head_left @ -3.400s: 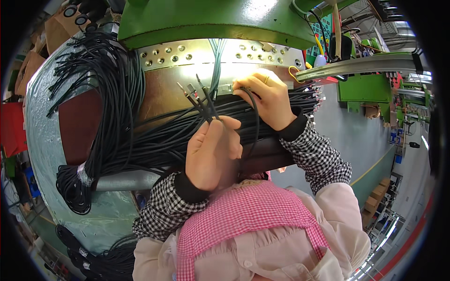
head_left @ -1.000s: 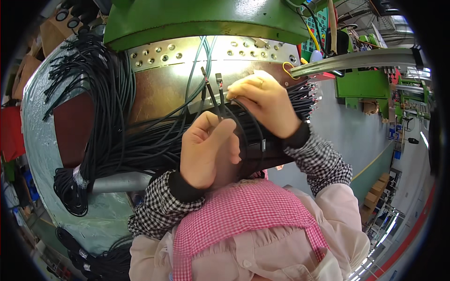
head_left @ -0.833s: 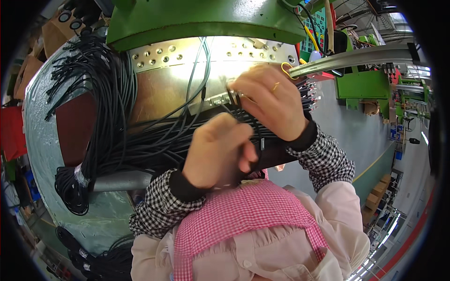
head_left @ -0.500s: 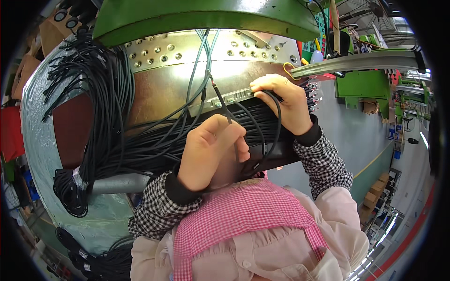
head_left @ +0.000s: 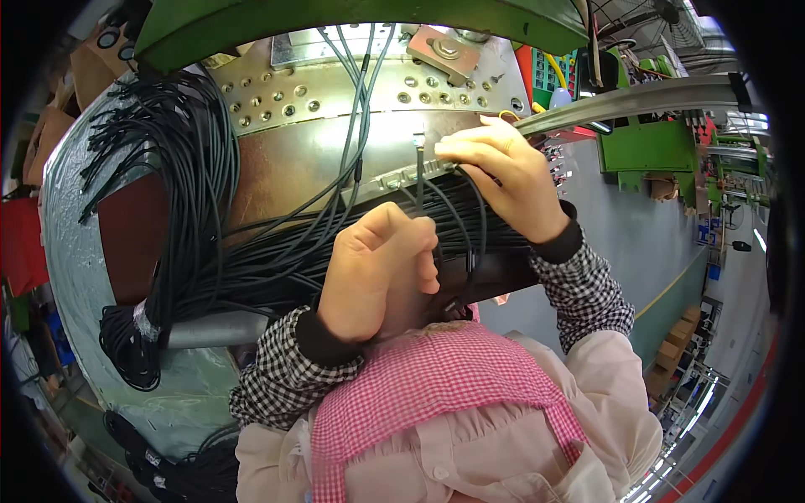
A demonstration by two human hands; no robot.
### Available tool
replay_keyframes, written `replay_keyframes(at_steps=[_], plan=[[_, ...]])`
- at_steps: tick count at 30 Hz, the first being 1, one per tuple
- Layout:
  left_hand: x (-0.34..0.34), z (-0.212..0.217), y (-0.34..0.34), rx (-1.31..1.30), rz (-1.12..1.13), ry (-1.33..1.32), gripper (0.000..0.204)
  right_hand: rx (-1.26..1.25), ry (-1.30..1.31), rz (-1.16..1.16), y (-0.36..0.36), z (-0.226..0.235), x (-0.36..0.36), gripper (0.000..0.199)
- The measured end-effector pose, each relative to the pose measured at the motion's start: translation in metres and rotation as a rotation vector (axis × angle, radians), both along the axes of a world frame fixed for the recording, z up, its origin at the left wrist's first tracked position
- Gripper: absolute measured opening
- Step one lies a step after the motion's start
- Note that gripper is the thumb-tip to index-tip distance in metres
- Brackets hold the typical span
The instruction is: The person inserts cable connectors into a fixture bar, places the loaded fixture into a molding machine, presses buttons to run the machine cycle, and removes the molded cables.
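My left hand (head_left: 377, 268) is closed round a thin black cable (head_left: 420, 180), whose end stands up above the fist with a pale tip. Behind that cable end lies a narrow metal strip (head_left: 381, 186) with slots, set along the back of a thick bundle of black cables (head_left: 277, 260). At the strip's right end, my right hand (head_left: 516, 180) has its thumb and fingers close together. A black cable loops down from under those fingertips, which hide what is between them. The tip of the left thumb and fingers is partly blurred.
A green machine part (head_left: 352, 29) overhangs the far side, above a perforated metal plate (head_left: 335, 92). More black cables (head_left: 197, 151) hang over the left side. Grey-green cables (head_left: 356, 126) come down from the machine. A metal rail (head_left: 637, 105) reaches to the right.
The cable end in my left hand has swung from leaning left to nearly upright. My right fingers have shifted slightly left. The view has tilted, showing more of the perforated plate.
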State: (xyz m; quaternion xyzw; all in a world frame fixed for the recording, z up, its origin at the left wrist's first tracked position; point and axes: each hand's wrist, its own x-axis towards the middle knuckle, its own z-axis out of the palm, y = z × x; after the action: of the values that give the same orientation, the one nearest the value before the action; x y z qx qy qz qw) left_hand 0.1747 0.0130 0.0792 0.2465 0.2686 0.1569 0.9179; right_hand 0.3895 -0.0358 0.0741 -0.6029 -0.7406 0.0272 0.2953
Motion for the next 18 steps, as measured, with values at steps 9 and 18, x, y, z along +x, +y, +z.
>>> replay_keyframes(at_steps=[9,18], plan=[[0.02,0.025,-0.003,0.136,-0.164,0.098,0.016,-0.246,-0.124,0.009,-0.024,0.038,-0.01,0.032],[0.027,0.022,-0.016,0.974,-0.086,0.244,0.011,0.137,-0.058,-0.13,-0.005,-0.007,0.013,0.017]])
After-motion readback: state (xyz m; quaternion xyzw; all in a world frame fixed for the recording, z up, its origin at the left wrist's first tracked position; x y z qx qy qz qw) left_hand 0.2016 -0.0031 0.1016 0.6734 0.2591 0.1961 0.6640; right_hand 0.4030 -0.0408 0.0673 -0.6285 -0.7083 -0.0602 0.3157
